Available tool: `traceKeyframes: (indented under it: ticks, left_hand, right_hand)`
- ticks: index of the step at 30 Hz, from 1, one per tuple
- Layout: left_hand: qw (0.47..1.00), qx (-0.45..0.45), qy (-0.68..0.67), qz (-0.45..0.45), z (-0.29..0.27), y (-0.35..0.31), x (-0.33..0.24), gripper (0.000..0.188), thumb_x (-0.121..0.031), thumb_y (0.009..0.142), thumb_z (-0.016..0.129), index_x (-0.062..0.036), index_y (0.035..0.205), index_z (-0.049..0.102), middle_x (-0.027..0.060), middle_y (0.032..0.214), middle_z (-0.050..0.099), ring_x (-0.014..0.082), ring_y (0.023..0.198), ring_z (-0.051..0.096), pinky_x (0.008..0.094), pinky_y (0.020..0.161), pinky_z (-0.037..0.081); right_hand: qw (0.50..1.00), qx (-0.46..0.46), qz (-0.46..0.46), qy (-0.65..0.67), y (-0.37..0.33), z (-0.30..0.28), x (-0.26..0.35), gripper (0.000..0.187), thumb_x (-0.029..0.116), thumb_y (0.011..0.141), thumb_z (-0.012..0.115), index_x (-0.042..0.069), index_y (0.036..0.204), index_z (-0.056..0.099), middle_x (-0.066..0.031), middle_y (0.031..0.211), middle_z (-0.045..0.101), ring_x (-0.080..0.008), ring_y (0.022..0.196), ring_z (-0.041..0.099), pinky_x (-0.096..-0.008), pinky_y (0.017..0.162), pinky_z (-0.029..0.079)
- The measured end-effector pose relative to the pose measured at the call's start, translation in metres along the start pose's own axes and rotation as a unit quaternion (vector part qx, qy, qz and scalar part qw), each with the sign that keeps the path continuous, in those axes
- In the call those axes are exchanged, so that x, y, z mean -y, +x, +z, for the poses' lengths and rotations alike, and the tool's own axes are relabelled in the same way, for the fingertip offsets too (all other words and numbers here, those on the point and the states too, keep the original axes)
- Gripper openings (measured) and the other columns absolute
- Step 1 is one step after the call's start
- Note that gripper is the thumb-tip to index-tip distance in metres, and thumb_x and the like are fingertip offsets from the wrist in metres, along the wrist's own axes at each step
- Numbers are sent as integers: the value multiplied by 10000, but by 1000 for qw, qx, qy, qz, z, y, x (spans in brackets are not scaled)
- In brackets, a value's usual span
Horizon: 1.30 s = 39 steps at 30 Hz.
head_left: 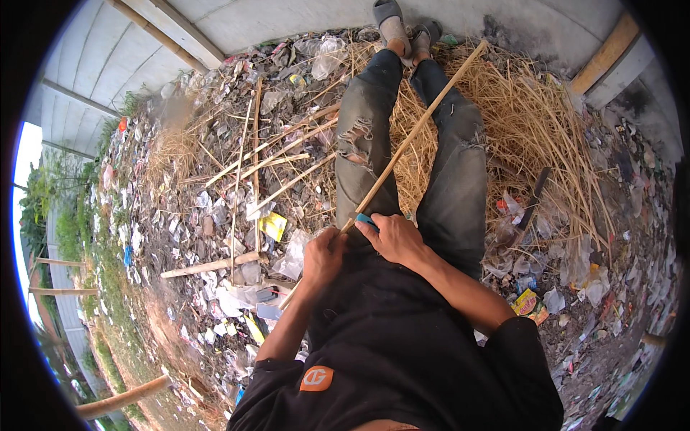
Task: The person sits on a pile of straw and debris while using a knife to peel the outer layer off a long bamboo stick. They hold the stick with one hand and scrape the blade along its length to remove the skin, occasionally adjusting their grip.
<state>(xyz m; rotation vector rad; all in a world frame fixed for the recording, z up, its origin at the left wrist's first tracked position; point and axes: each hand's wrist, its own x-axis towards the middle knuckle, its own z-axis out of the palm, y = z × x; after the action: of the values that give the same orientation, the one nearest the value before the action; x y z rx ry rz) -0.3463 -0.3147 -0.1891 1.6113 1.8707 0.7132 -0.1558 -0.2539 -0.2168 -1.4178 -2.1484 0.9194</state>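
A long pale bamboo strip [413, 133] lies slantwise over my outstretched legs, from beside my feet down past my left wrist. Near my lap, my left hand [323, 256] is closed around its lower part. Just to the right, my right hand [397, 237] grips a small teal object [366, 221] that is pressed against the strip. Only a short teal end shows above the fingers, so its exact kind is hidden. My torn dark trousers [363, 183] are under the strip.
Curly bamboo shavings [535, 118] are heaped between and right of my legs. Several cut bamboo sticks [256, 161] lie crossed at left, with a thicker piece [212, 265] nearer. A dark flat strip [533, 197] lies at right. Litter covers the ground; a concrete wall [302, 18] stands beyond my feet.
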Motion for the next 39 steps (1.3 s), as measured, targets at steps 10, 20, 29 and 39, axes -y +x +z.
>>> traceKeyframes:
  ticks: [10, 20, 29, 39]
  left_hand:
    - [998, 7, 60, 2, -52, -74, 29, 135, -131, 951, 659, -2, 968, 694, 177, 707, 652, 320, 616, 666, 385, 586, 498]
    - [985, -69, 160, 6, -147, -261, 151, 145, -145, 884, 674, -32, 819, 611, 111, 561, 524, 256, 441, 526, 363, 457, 406]
    - [989, -131, 70, -4, -69, -161, 148, 300, -202, 917, 741, -22, 747, 571, 76, 524, 465, 149, 461, 414, 309, 472, 361]
    - [994, -81, 80, -8, -66, -107, 167, 313, -270, 911, 752, -54, 757, 586, 94, 539, 486, 224, 454, 468, 354, 482, 392]
  right_hand:
    - [999, 38, -2, -28, -3, 11, 5, 568, 559, 1006, 498, 37, 851, 663, -240, 691, 678, -447, 693, 686, -535, 617, 542]
    - [996, -67, -34, -47, -3, 8, 0, 528, 541, 1007, 521, 50, 838, 617, -201, 649, 662, -418, 626, 675, -492, 554, 528]
    - [980, -195, -31, -11, 27, -43, -15, 533, 530, 1010, 535, 51, 780, 572, -195, 595, 601, -424, 595, 629, -502, 524, 466]
    - [954, -292, -28, 56, 40, -93, -32, 493, 463, 957, 676, 18, 775, 565, -119, 556, 487, -281, 487, 531, -396, 480, 382]
